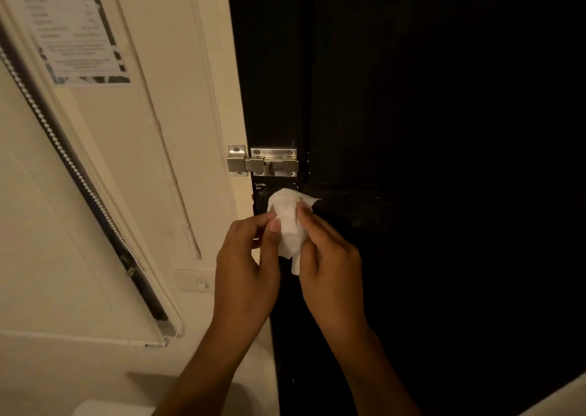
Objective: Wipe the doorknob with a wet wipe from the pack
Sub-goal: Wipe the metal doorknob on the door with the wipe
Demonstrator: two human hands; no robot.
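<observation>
Just above wipe (290, 222), bolt latch (264, 161).

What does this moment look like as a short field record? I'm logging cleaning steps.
wipe: crumpled white wet wipe, held by both hands
left hand: pinching wipe's left side
right hand: gripping wipe's right side
doorknob: not visible; hidden behind wipe and hands, if there
latch: silver metal slide bolt, above wipe
door: dark door

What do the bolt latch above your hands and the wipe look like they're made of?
The bolt latch looks like brushed, silvery metal: it gives dull reflections and has visible screws. The wipe looks like thin, soft white fabric or paper, crumpled between both hands; which of the two is unclear.
</observation>
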